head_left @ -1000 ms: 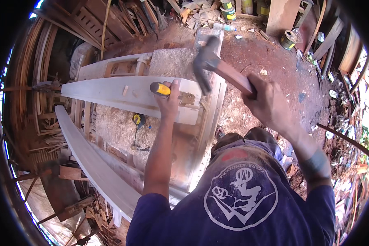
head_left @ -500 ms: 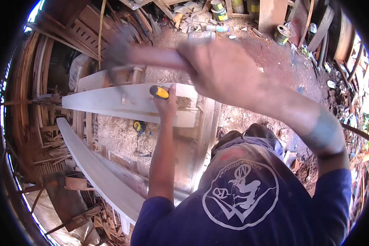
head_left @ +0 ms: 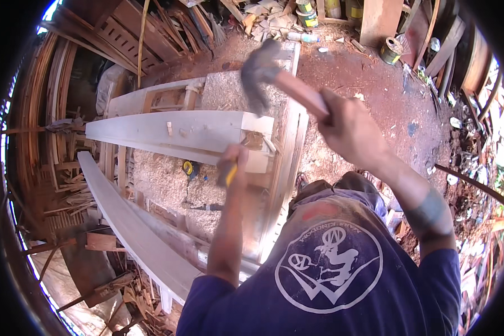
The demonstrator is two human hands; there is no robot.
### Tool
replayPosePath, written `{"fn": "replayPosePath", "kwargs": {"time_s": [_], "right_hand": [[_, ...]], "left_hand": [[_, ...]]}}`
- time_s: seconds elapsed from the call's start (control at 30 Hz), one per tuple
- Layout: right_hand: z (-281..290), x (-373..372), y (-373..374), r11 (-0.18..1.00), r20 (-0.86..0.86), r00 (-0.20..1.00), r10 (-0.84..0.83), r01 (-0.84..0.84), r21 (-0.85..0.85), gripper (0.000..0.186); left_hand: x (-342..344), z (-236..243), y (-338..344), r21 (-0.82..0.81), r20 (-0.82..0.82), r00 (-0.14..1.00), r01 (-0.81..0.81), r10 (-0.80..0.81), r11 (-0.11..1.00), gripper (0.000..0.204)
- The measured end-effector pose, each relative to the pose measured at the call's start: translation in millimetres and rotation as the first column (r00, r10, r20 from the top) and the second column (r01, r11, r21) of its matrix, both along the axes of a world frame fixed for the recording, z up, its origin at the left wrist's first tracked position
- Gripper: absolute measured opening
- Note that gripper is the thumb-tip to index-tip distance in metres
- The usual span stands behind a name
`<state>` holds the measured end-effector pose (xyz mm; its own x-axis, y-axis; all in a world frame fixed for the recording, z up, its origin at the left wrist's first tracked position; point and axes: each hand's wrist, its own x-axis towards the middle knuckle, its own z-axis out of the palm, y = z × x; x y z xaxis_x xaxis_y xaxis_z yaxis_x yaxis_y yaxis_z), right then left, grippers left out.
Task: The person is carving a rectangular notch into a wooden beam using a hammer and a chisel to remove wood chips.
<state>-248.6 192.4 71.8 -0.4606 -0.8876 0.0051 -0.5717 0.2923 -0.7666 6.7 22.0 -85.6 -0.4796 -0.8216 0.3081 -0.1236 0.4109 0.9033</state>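
Note:
My right hand (head_left: 351, 133) grips a claw hammer (head_left: 297, 92) by its wooden handle, its dark metal head raised above the far side of a pale timber beam (head_left: 199, 126). Near the beam's right end, my left hand (head_left: 234, 157) is closed around a chisel with a yellow and black handle (head_left: 231, 175). Motion smears this hand, and the chisel's blade does not show. Just right of the left fingers, a rough-cut recess (head_left: 254, 139) with splintered wood opens in the beam's face. A small wood chip (head_left: 169, 129) rests on the beam.
A second long pale timber (head_left: 134, 224) slants toward me at left. Between the two, a yellow and black tape measure (head_left: 190, 169) lies on wood shavings. Boards (head_left: 56, 89) stand stacked at far left; tins (head_left: 391, 51) and scrap wood lie at the back. Debris litters the right side.
The hammer has swung to the right and its head now shows clearly. My left hand has drawn nearer to me and tipped the chisel, uncovering the recess.

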Motion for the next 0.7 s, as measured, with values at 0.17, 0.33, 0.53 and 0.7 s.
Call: {"fn": "replayPosePath", "kwargs": {"time_s": [0.17, 0.33, 0.53, 0.7], "right_hand": [[-18, -9, 17, 0.989, 0.031, 0.992, -0.120, 0.122, -0.086, 0.015], [-1, -4, 11, 0.994, 0.055, 0.995, -0.079, 0.083, -0.072, 0.013], [-7, 2, 2, 0.992, -0.031, 1.000, -0.005, 0.001, -0.128, 0.011], [84, 9, -28, 0.823, -0.301, 0.954, -0.012, -0.162, -0.545, 0.025]], "left_hand": [[-12, 31, -9, 0.307, -0.479, 0.870, 0.042, 0.116, 0.951, 0.027], [-29, 30, -55, 0.360, -0.340, 0.940, 0.149, -0.019, 0.921, 0.027], [-42, 11, -46, 0.207, -0.076, 0.997, -0.019, 0.035, 0.978, 0.036], [-23, -1, -49, 0.137, -0.108, 0.993, -0.034, 0.049, 0.990, 0.036]]}}
